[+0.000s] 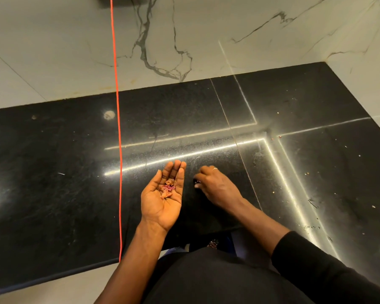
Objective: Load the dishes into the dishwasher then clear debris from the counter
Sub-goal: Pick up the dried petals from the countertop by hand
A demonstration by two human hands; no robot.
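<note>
A: Left hand pose?
B: The left hand (160, 204) is palm up, fingers straight and held together, slightly cupped, over the black counter (53, 183) near its front edge. The forearm is bare. It grips nothing

A: So where's the debris?
B: Reddish peel scraps (168, 188) lie loose in that palm, at the base of the fingers

A: Right hand?
B: The right hand (216, 186) is palm down, just beside the left one on its right. Its fingers are curled under, with the tips down on the counter. There's a ring (215, 168) on one finger and a black sleeve (316, 260) further up the arm. A pale speck sits right at the fingertips, but I can't tell if it's pinched or if the hand holds anything

A: More debris on the counter?
B: Yes, loose crumbs (312, 227) are scattered well to the right of the right hand, among the light streaks

A: Anything else?
B: A red cord (118, 128) hangs straight down, left of the left hand, in front of the marble wall (53, 51)
</note>
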